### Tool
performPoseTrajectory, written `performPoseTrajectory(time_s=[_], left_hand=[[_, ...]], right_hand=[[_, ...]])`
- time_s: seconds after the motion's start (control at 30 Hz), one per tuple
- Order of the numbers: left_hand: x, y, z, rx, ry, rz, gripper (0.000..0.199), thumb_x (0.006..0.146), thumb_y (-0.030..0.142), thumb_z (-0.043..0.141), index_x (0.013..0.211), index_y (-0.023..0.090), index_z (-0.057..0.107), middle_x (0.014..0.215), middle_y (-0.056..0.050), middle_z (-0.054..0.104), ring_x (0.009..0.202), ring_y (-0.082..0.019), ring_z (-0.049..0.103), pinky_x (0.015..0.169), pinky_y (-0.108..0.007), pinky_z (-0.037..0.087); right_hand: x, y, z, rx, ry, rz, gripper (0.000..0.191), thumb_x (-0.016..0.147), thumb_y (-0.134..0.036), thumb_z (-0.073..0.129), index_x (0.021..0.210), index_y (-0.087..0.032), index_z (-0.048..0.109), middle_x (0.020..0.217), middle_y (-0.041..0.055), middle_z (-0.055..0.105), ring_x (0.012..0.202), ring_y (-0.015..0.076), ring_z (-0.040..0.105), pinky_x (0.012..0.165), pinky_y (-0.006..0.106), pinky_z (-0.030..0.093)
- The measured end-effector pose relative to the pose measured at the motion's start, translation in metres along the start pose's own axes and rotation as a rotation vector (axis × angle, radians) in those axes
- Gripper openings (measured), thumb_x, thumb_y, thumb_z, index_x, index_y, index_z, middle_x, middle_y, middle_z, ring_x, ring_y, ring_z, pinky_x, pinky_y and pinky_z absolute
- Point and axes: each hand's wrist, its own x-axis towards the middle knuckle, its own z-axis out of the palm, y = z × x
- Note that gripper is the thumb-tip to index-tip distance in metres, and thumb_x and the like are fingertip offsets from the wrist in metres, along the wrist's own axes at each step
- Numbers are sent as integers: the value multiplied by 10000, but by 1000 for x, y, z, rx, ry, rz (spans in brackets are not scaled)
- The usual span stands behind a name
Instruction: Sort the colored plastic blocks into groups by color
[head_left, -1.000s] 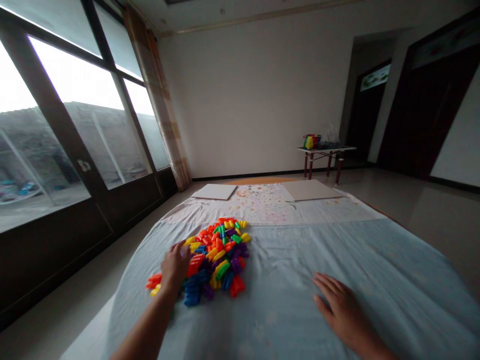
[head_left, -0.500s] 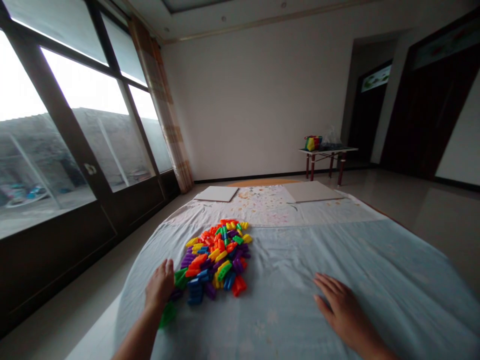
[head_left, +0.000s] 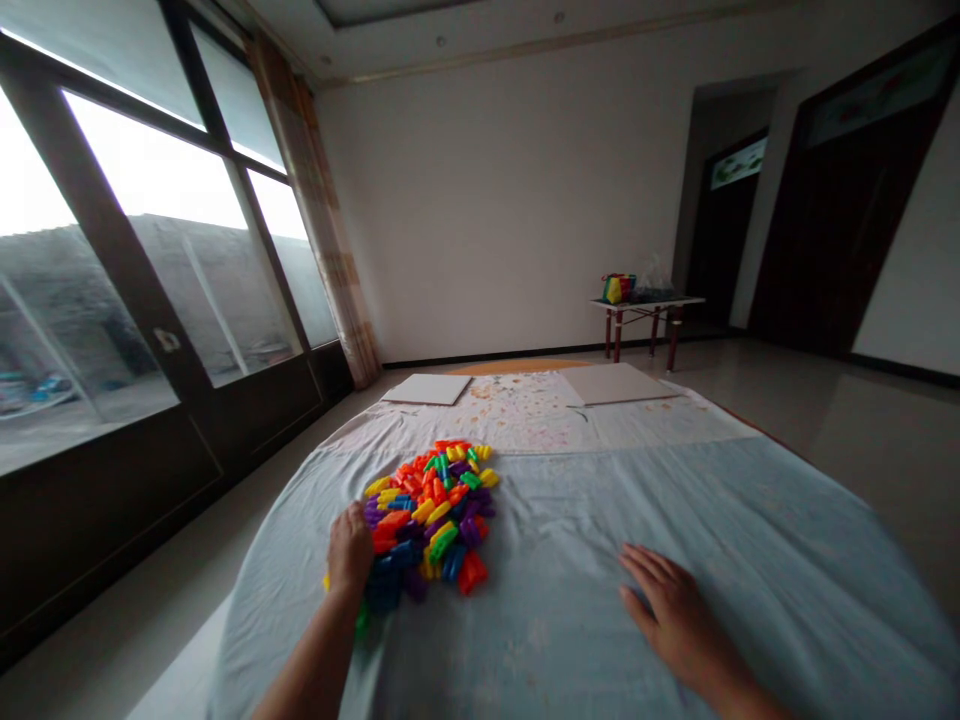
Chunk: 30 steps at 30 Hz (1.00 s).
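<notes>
A heap of small plastic building pieces (head_left: 439, 515) in red, orange, yellow, green, blue and purple lies on the pale blue cloth (head_left: 555, 620). Against its left side rests my left hand (head_left: 350, 550), fingers apart and slightly curved, touching the outer pieces without gripping any that I can see. Its palm side and some fingertips are hidden. A green piece (head_left: 362, 620) shows beside the left wrist, and a bit of yellow peeks out left of the hand. Well to the right of the heap, my right hand (head_left: 664, 605) lies flat on the cloth, open and holding nothing.
Two flat boards, a white one (head_left: 427, 389) and a greyish one (head_left: 619, 384), lie at the far end of the cloth. Behind, a small table (head_left: 649, 303) carries a colourful bag (head_left: 619, 288) and a clear plastic bag. Windows line the left side.
My left hand has moved right and up against the heap's left edge, covering several pieces there. My right hand stays flat on the cloth. The view has shifted slightly.
</notes>
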Motion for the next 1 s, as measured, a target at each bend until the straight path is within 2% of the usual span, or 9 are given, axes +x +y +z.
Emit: performPoseTrajectory(time_s=[0.13, 0.27, 0.4, 0.53, 0.73, 0.83, 0.87, 0.9, 1.0], left_hand=[[-6, -26, -21, -29, -22, 41, 396, 801, 162, 291, 1113, 121, 532, 1176, -160, 578, 1176, -234, 470, 980, -354, 382], [-21, -44, -27, -55, -44, 20, 412, 771, 169, 296, 1098, 125, 544, 1126, -150, 613, 1142, -243, 507, 955, -362, 421], [-27, -40, -11, -76, -39, -34, 439, 779, 184, 231, 1084, 123, 540, 1026, -136, 647, 1063, -250, 562, 931, -381, 443], [-25, -29, 1, -83, -14, -54, 448, 783, 186, 210, 1072, 80, 535, 1045, -181, 627, 1083, -268, 550, 977, -383, 404], [-32, -28, -16, -95, 17, -46, 444, 778, 169, 221, 1045, 18, 542, 1048, -253, 602, 1112, -317, 521, 981, -439, 392], [-45, -3, -32, -144, 83, 5, 455, 836, 227, 203, 1087, 59, 542, 1172, -228, 557, 1259, -297, 379, 1042, -471, 324], [-50, 11, -36, -244, 154, 15, 461, 857, 270, 209, 1117, 77, 538, 1215, -204, 536, 1270, -272, 365, 1057, -463, 310], [-57, 29, -40, -341, 166, 57, 465, 871, 320, 229, 1155, 105, 529, 1262, -172, 507, 1259, -248, 378, 1063, -447, 311], [-81, 86, -44, -541, 64, 200, 441, 882, 384, 270, 1121, 171, 574, 1231, -106, 541, 1197, -221, 453, 1044, -455, 348]], right_hand=[[0, -1, -1, 10, 7, 10, 348, 853, -344, 477, 1127, -175, 609, 1165, 112, 619, 1092, 258, 557, 924, 427, 454], [3, -6, -7, 21, 9, 13, 335, 854, -320, 475, 1126, -177, 607, 1163, 116, 618, 1093, 257, 556, 930, 427, 448], [5, -11, -12, 21, 5, 25, 336, 847, -292, 483, 1134, -166, 602, 1159, 117, 619, 1087, 252, 557, 929, 422, 452], [6, -13, -14, 17, 2, 39, 333, 846, -277, 482, 1133, -157, 602, 1163, 121, 617, 1090, 250, 553, 931, 424, 452], [7, -13, -15, 33, -12, 51, 330, 842, -265, 486, 1128, -153, 607, 1173, 119, 612, 1103, 245, 546, 947, 415, 448], [7, -12, -15, 58, -17, 54, 322, 848, -280, 487, 1117, -156, 612, 1170, 115, 615, 1101, 243, 548, 950, 416, 448], [7, -11, -14, 72, -16, 56, 320, 852, -286, 485, 1116, -156, 612, 1166, 114, 617, 1099, 241, 551, 950, 415, 449], [7, -10, -14, 86, -12, 60, 321, 855, -291, 484, 1117, -155, 610, 1160, 115, 621, 1095, 239, 554, 949, 413, 451], [7, -7, -11, 123, 17, 84, 331, 866, -304, 467, 1125, -146, 601, 1134, 120, 633, 1075, 232, 569, 938, 402, 461]])
